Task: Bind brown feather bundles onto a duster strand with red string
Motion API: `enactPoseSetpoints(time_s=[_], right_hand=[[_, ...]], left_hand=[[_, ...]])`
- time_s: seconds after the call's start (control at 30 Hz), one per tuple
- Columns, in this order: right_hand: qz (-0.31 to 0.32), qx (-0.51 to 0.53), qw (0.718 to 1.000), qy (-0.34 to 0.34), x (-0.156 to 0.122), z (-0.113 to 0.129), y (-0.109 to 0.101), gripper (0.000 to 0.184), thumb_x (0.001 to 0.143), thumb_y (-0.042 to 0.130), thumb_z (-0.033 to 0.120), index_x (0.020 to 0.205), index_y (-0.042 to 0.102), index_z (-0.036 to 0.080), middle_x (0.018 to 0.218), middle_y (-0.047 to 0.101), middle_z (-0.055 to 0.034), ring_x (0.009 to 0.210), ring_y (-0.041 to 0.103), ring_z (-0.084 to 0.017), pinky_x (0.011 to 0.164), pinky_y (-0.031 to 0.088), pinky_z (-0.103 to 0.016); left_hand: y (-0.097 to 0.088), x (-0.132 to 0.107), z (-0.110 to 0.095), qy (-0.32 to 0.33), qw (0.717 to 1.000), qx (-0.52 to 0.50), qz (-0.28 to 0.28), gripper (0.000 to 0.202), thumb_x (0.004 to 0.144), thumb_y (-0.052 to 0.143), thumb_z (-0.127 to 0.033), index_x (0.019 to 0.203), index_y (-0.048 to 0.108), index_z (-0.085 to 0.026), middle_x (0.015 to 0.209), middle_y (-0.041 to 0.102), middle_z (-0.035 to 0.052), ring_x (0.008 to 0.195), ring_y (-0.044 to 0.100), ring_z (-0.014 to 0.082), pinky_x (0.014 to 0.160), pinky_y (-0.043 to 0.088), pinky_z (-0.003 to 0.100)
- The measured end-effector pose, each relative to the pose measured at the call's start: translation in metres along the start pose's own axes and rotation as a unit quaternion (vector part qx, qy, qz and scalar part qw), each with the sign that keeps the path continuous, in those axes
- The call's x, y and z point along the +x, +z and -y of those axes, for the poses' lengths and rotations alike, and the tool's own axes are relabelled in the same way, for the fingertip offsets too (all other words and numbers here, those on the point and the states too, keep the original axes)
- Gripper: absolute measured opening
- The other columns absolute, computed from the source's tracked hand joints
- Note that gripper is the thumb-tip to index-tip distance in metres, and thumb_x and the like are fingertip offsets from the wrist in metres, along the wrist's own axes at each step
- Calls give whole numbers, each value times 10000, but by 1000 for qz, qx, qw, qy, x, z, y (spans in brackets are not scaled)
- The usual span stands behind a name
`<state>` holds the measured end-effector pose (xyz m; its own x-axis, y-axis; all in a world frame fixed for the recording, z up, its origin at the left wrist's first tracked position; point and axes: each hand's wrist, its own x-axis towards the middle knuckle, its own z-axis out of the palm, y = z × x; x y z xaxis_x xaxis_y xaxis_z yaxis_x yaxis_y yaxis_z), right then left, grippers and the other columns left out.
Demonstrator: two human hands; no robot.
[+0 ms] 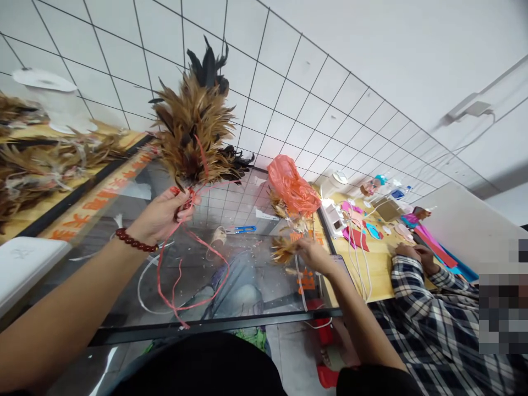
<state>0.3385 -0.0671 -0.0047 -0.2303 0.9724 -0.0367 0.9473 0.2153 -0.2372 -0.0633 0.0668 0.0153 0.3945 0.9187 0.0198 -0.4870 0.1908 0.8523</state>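
Observation:
My left hand [163, 215] is closed around the base of a bushy bundle of brown and black feathers [196, 129], held upright above a glass tabletop [231, 275]. A red string [181, 275] hangs from that grip and loops down over the glass. My right hand [311, 254] is pinched on a small tuft of brown feathers [282, 250] near the glass table's right edge. A dark bead bracelet [134, 241] circles my left wrist.
An orange plastic bag [291, 186] with feathers lies at the back. Blue scissors [243, 229] and a spool of thread [217, 237] rest on the glass. More feathers [37, 165] are piled at left. A person in a plaid sleeve [416, 291] leans on a cluttered wooden table [379, 269] at right.

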Motion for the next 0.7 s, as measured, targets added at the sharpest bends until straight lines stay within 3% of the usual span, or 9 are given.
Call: enactPoseSetpoints(time_s=[0.13,0.27,0.37,0.47,0.53,0.7], right_hand=[[-13,-46,999,-1,0,21,28,184,819,459,98,874,611,185,1031,619,-134,947,563,-267,860,433,-393],[-90,18,990,104,16,-4,17,184,847,420,155,943,575,183,888,620,-102,851,565,-240,791,451,-384],[-231,200,927,216,29,-37,-4,224,848,425,279,1023,526,184,744,560,-36,694,537,-189,658,462,-326],[-327,382,833,232,41,-49,-18,322,799,466,375,1073,467,206,658,458,48,559,455,-125,548,418,-255],[-298,469,804,212,50,-40,-21,362,752,528,429,1037,459,216,632,428,77,502,402,-92,500,365,-221],[-119,577,794,148,85,18,-7,360,679,635,477,812,440,205,619,459,77,475,402,-57,476,315,-197]], left_hand=[[2,-1,-1,11,1000,1,-15,161,830,615,-216,737,495,-160,728,585,16,418,360,24,403,290,144],[3,-1,-2,16,999,14,-34,142,852,561,-189,718,530,-153,713,580,28,405,349,30,399,271,160],[3,-1,-4,19,999,12,-35,151,856,553,-186,711,538,-147,719,581,31,409,357,30,403,271,162],[2,-1,-5,21,999,-3,-30,145,848,573,-194,718,523,-154,718,579,22,414,359,29,402,263,156],[1,-1,-3,23,999,-8,-33,142,842,590,-205,727,524,-153,720,583,21,414,363,29,397,260,155],[-3,2,2,25,998,9,-56,180,834,617,-237,727,505,-144,712,583,12,406,342,20,385,252,151]])
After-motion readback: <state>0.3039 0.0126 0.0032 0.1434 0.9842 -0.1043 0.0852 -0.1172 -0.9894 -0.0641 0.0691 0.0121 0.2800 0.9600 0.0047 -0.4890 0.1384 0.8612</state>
